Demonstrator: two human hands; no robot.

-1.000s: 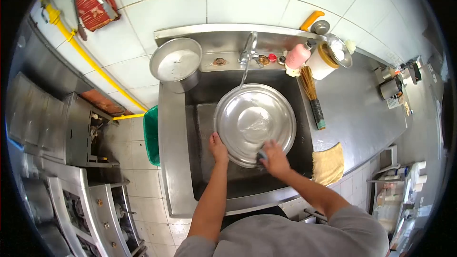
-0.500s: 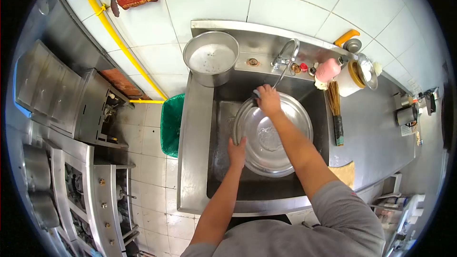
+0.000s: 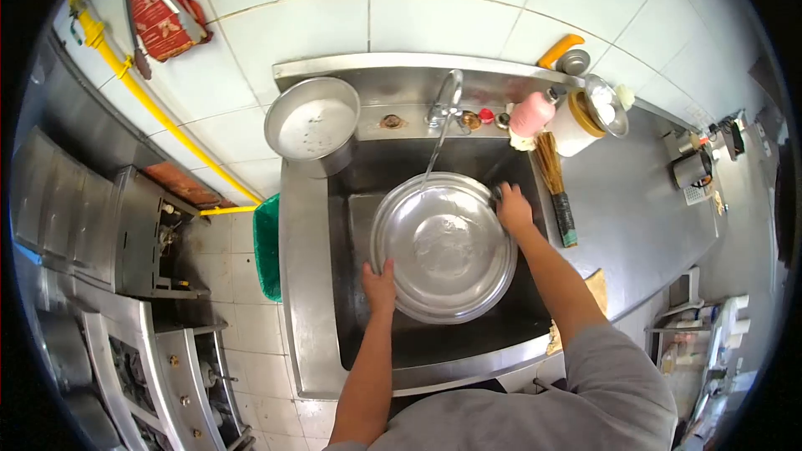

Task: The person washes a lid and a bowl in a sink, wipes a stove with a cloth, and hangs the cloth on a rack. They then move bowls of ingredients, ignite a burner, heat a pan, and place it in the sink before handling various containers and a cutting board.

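A wide, shallow metal basin [image 3: 451, 280] is in the steel sink [image 3: 355, 338], with a thin stream of water falling near its back rim from the faucet [image 3: 447, 104]. My left hand [image 3: 380, 286] grips the left rim of the basin, thumb over the edge. At the basin's upper right rim, my right hand [image 3: 513, 207] is closed round a small dark scrubber [image 3: 497, 193], which shows only in part. Some water lies on the basin's bottom.
A deep pot [image 3: 313, 129] stands on the sink's back left corner. A pink bottle [image 3: 532, 114], a white tub [image 3: 575, 129] and a bundled-stick brush [image 3: 555, 188] are at the right. A green bin [image 3: 267, 249] stands left of the sink.
My right hand has moved from the basin's back rim to its right side with the scrubber. The left hand is lower on the left rim. The whole view has shifted.
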